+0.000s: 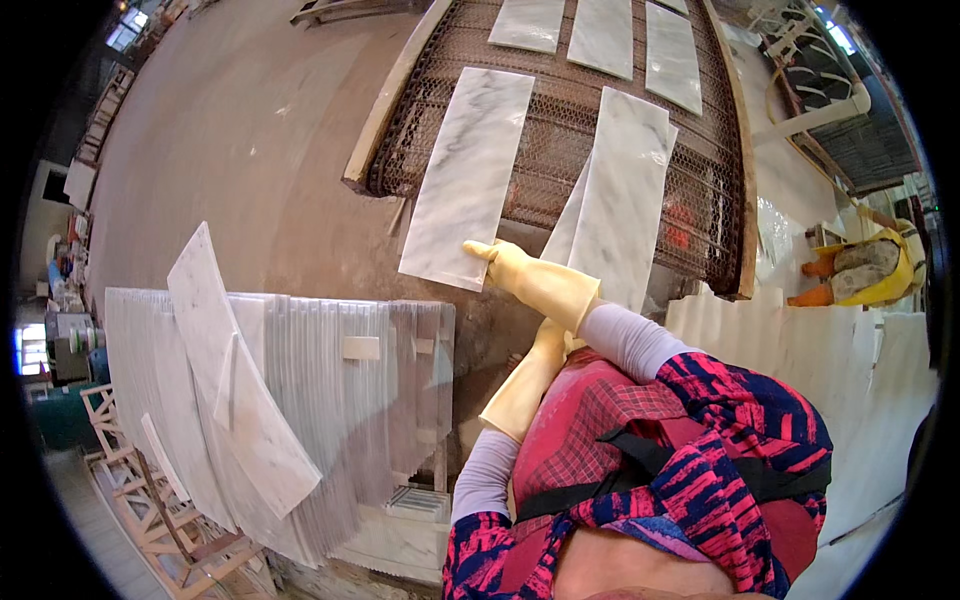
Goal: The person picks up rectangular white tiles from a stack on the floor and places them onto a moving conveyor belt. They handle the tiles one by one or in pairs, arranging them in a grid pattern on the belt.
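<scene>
One marble slab (468, 165), pinched at its near right corner by the right hand (500, 265)
It extends forward and left from that nearer hand, long axis leaning slightly right, far part over the mesh bed (552, 150); the left hand (550, 345), mostly behind the right glove cuff (577, 300), has a grip I cannot tell.

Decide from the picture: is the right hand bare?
No: the right hand wears a pale yellow glove as it grips a marble slab.
</scene>
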`<state>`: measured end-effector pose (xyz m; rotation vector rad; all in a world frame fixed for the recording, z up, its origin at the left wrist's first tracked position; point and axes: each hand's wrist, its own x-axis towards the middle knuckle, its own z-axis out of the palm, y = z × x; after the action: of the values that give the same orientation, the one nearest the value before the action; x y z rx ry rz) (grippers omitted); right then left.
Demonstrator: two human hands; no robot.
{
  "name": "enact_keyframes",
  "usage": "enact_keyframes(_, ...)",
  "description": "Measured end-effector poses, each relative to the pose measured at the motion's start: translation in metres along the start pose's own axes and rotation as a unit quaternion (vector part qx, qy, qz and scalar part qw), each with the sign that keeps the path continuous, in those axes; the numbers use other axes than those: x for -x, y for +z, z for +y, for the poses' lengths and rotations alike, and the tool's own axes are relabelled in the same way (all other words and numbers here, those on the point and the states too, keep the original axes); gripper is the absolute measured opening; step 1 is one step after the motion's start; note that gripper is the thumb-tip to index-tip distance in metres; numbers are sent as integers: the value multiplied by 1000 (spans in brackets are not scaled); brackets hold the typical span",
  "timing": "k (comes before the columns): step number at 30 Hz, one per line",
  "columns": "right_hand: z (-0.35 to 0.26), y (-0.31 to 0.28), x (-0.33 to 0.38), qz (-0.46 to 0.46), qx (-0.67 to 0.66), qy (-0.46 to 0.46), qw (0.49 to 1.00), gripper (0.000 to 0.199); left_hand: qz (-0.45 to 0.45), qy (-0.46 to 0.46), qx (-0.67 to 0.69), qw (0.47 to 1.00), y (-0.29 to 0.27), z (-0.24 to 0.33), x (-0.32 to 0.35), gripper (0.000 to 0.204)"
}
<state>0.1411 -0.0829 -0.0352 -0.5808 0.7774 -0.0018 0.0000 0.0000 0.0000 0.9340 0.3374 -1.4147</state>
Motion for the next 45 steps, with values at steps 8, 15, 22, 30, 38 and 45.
enact_keyframes(8, -9, 14, 26, -8, 48, -2, 999, 46, -21, -66, 112, 991, 20, 26, 30, 47)
enact_keyframes(15, -52, 38, 110, 32, 219, -10, 975, 48, -164, 16, 40, 985, -59, -32, -49, 56)
enact_keyframes(22, -85, -12, 193, -10, 284, -129, 950, 51, -188, 75, 113, 973, -24, 12, -19, 71)
enact_keyframes(30, -118, -148, 270, 325, 396, -234, 826, 47, -226, 323, -307, 866, -59, 31, -73, 49)
enact_keyframes(38, -81, -190, 215, 85, 76, -32, 993, 55, -118, 80, -16, 990, -12, 44, -60, 45)
enact_keyframes(45, -80, -179, 209, 129, 78, -54, 987, 49, 26, 137, 12, 990, -18, 38, -78, 55)
